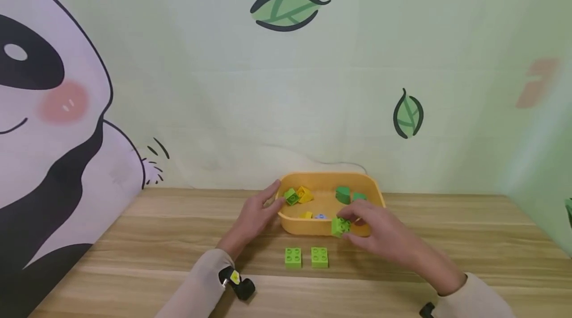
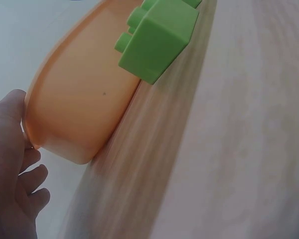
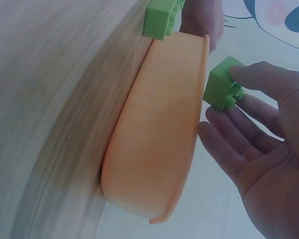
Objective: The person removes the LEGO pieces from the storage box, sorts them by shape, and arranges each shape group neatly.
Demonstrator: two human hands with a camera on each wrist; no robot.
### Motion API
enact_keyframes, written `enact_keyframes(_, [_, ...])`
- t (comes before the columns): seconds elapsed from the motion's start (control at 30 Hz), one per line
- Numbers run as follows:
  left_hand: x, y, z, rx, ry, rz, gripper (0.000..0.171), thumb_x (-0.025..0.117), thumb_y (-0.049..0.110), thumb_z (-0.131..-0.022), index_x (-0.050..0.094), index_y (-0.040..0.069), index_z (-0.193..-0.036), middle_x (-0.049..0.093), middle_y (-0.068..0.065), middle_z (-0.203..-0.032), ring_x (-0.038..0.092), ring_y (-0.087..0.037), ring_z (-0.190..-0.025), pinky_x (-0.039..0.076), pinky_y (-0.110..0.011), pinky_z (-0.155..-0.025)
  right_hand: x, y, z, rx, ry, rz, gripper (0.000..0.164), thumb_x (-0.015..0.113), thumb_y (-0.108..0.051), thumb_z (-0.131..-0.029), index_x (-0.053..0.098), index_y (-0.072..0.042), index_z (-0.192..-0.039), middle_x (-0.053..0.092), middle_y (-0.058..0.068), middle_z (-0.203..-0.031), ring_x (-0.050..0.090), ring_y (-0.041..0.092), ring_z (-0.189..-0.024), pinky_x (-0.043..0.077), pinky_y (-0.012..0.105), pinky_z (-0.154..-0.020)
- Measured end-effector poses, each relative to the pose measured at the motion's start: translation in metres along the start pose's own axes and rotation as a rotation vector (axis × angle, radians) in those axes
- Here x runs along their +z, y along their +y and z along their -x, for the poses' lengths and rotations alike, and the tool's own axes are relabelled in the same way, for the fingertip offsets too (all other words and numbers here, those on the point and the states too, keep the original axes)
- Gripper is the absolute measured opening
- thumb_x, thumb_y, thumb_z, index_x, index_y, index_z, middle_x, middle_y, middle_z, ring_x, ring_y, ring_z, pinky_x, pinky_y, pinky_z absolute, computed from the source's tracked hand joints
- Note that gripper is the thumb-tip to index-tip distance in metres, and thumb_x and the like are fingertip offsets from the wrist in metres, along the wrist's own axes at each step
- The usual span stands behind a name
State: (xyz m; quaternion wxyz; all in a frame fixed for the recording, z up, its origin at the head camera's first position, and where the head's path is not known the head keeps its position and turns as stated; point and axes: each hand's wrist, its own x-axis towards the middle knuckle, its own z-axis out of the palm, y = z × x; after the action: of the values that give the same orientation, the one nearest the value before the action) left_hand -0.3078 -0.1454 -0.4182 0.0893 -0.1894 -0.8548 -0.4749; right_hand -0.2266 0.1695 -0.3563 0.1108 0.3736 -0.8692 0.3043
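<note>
In the head view, my right hand pinches a light green toy brick between thumb and fingertips, over the front rim of the yellow-orange plastic bin. The right wrist view shows this brick tilted, its studs towards the palm. My left hand holds the bin's left rim, thumb at the edge; the left wrist view shows its other fingers loosely curled beside the wall. Two more light green bricks, a left one and a right one, stand studs up in front of the bin.
Inside the bin lie a light green brick, a yellow piece, dark green pieces at the right, and yellow and bluish pieces near the front wall. The wooden table meets a printed backdrop close behind the bin.
</note>
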Motion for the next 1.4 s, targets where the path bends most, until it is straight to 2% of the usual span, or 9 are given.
enact_keyframes(0.2, [-0.001,0.000,0.000,-0.003,-0.008,-0.005,0.059,0.062,0.029,-0.109,0.044,0.006,-0.160,0.040,-0.009,-0.166,0.037,-0.033,-0.153,0.027,-0.050,-0.127,-0.004,-0.004,0.001,0.000,-0.049,-0.011,0.030,0.084,-0.003,-0.090,0.073,-0.009,-0.118,0.072,-0.001,-0.113,0.068,0.016,-0.100,0.064,0.037,-0.086])
enact_keyframes(0.37, [0.000,-0.001,0.000,-0.005,-0.006,-0.008,0.059,0.062,0.028,-0.109,0.044,0.005,-0.161,0.039,-0.009,-0.166,0.037,-0.033,-0.153,0.027,-0.051,-0.127,-0.006,-0.008,0.000,0.071,-0.158,-0.047,0.029,0.084,-0.011,-0.093,0.073,-0.012,-0.119,0.073,-0.004,-0.115,0.068,0.015,-0.103,0.063,0.037,-0.090])
enact_keyframes(0.47, [0.000,-0.002,0.000,-0.001,-0.002,-0.006,0.059,0.062,0.028,-0.109,0.044,0.005,-0.160,0.040,-0.010,-0.166,0.037,-0.034,-0.153,0.027,-0.051,-0.127,-0.006,-0.009,-0.001,0.118,-0.197,-0.046,0.027,0.084,-0.016,-0.093,0.073,-0.014,-0.118,0.073,-0.006,-0.115,0.068,0.012,-0.102,0.063,0.036,-0.090])
enact_keyframes(0.77, [-0.001,0.002,0.001,-0.004,0.001,0.001,0.059,0.062,0.029,-0.109,0.044,0.005,-0.160,0.041,-0.007,-0.165,0.039,-0.033,-0.152,0.028,-0.049,-0.127,-0.003,-0.003,0.002,0.098,-0.218,-0.003,0.026,0.086,-0.018,-0.092,0.075,-0.012,-0.115,0.075,-0.005,-0.113,0.070,0.011,-0.101,0.063,0.037,-0.090])
enact_keyframes(0.9, [-0.001,0.002,0.001,0.002,-0.001,0.004,0.058,0.062,0.026,-0.109,0.044,0.004,-0.160,0.040,-0.010,-0.165,0.038,-0.033,-0.152,0.027,-0.050,-0.127,-0.002,-0.001,0.005,0.102,-0.243,-0.028,0.026,0.085,-0.020,-0.093,0.075,-0.013,-0.116,0.075,-0.006,-0.113,0.069,0.009,-0.100,0.063,0.038,-0.089])
enact_keyframes(1.13, [0.000,0.000,0.000,-0.004,-0.003,0.002,0.059,0.061,0.028,-0.109,0.044,0.005,-0.161,0.040,-0.009,-0.166,0.037,-0.032,-0.153,0.027,-0.050,-0.127,0.000,0.000,0.010,0.151,-0.276,-0.078,0.025,0.084,-0.022,-0.094,0.075,-0.015,-0.116,0.073,-0.011,-0.112,0.066,0.008,-0.097,0.062,0.033,-0.087])
enact_keyframes(1.4, [0.000,0.001,0.001,-0.009,-0.005,0.008,0.059,0.061,0.027,-0.110,0.043,0.004,-0.161,0.039,-0.009,-0.166,0.037,-0.034,-0.153,0.026,-0.051,-0.127,0.005,0.005,0.010,0.137,-0.296,-0.069,0.026,0.086,-0.020,-0.092,0.077,-0.013,-0.115,0.074,-0.009,-0.109,0.065,0.007,-0.093,0.062,0.032,-0.083])
